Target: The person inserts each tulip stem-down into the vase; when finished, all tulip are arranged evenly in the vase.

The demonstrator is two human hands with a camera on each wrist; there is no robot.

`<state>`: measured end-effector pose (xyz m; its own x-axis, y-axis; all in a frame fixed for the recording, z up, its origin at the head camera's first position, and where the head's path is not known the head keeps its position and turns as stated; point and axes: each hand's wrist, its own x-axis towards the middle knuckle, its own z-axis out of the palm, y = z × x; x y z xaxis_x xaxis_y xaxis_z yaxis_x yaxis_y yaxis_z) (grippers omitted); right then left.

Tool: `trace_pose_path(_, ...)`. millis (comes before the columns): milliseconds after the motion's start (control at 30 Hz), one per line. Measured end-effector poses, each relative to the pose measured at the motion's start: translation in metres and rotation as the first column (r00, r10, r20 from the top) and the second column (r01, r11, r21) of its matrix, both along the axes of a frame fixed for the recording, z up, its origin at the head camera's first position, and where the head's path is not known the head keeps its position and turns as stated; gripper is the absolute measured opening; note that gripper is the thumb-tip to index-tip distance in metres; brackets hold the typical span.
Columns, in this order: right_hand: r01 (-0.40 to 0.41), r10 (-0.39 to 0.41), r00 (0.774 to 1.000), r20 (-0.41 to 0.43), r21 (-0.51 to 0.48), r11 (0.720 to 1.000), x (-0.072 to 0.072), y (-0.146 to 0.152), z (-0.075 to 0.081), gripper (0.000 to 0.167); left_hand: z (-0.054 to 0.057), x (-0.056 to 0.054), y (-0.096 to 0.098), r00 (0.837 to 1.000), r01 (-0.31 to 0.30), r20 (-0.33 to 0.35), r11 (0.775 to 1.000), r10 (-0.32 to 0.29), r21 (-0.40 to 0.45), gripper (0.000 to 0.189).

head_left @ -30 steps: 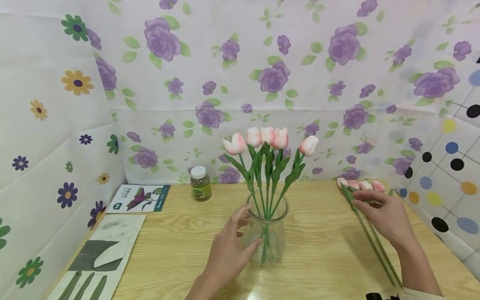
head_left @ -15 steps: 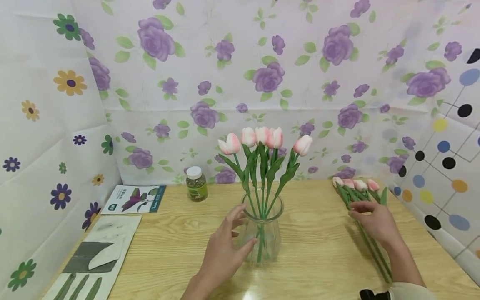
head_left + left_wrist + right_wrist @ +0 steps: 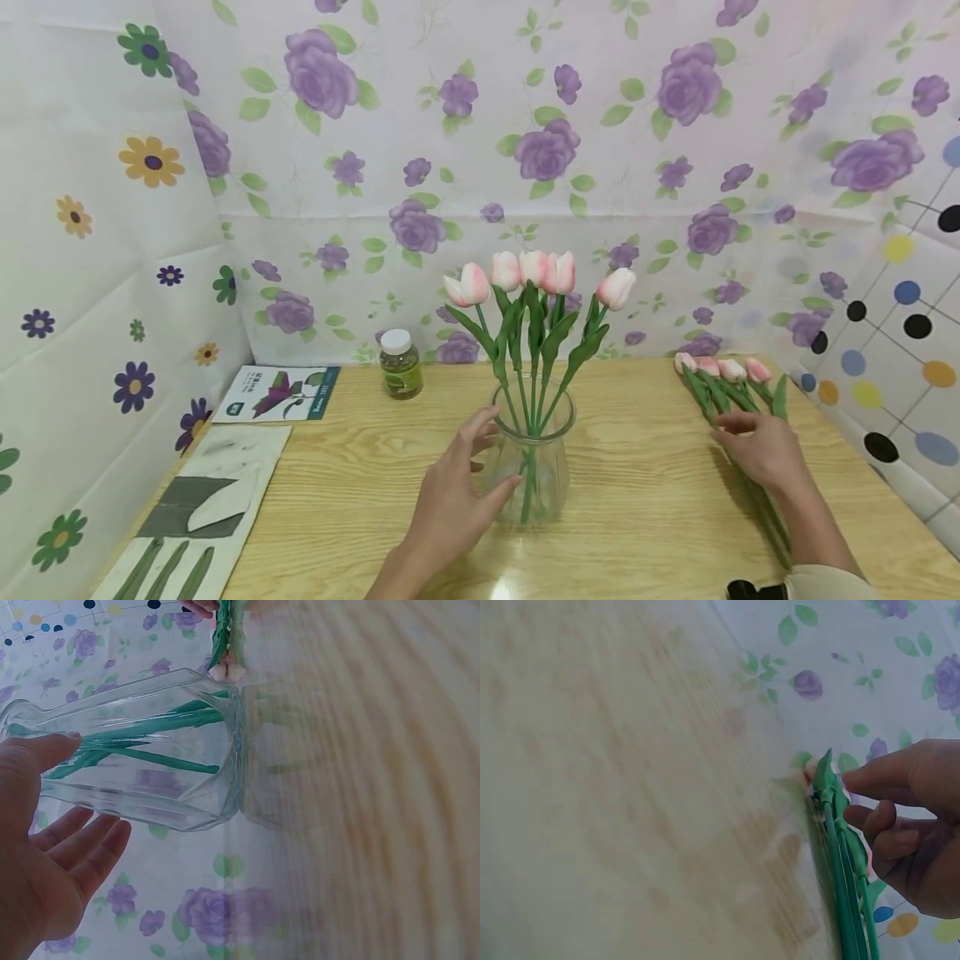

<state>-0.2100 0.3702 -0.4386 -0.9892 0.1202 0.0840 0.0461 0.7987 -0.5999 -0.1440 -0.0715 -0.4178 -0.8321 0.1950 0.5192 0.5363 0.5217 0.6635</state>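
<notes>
In the middle of the table stands a clear glass vase with several pink-and-white tulips in it, their green stems showing through the glass. My left hand is at the vase's left side, fingers spread and loosely bent. In the left wrist view its thumb overlaps the glass near the neck. Several more tulips lie at the right, blooms toward the back wall. My right hand is over their stems; in the right wrist view its loosely bent fingers are close beside the leaves.
A small jar with a white lid stands at the back left. Left of it lies a printed card, and nearer me a pale sheet with a grey patch. Flower-patterned cloth hangs behind the table.
My right hand has moved from the leaves near the blooms a little down the lying stems, toward me, uncovering more leaves. The left hand stays by the vase.
</notes>
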Motion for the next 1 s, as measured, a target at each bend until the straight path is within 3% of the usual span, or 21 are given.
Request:
trace_pose_path(333, -0.025, 0.022, 0.995, 0.101, 0.035, 0.999, -0.004, -0.001, 0.006, 0.042, 0.003, 0.001, 0.0, 1.0, -0.012, -0.007, 1.0, 0.012, 0.002, 0.094)
trace_pose_path(667, -0.099, 0.088, 0.991, 0.098, 0.121, 0.988, -0.005, -0.007, 0.002, 0.019, 0.002, 0.0, 0.001, 1.0, -0.007, -0.029, 1.0, 0.007, 0.001, 0.092)
trace_pose_path(867, -0.148, 0.132, 0.981, 0.142, 0.106, 0.983, -0.005, -0.01, 0.003, 0.019, 0.001, 0.0, 0.001, 1.0, -0.008, -0.01, 1.0, 0.008, 0.005, 0.093)
trace_pose_path(1000, -0.157, 0.141, 0.982, 0.127, 0.118, 0.981, -0.005, -0.012, 0.003, 0.019, 0.001, 0.0, 0.001, 1.0, -0.006, -0.008, 1.0, 0.006, 0.005, 0.092)
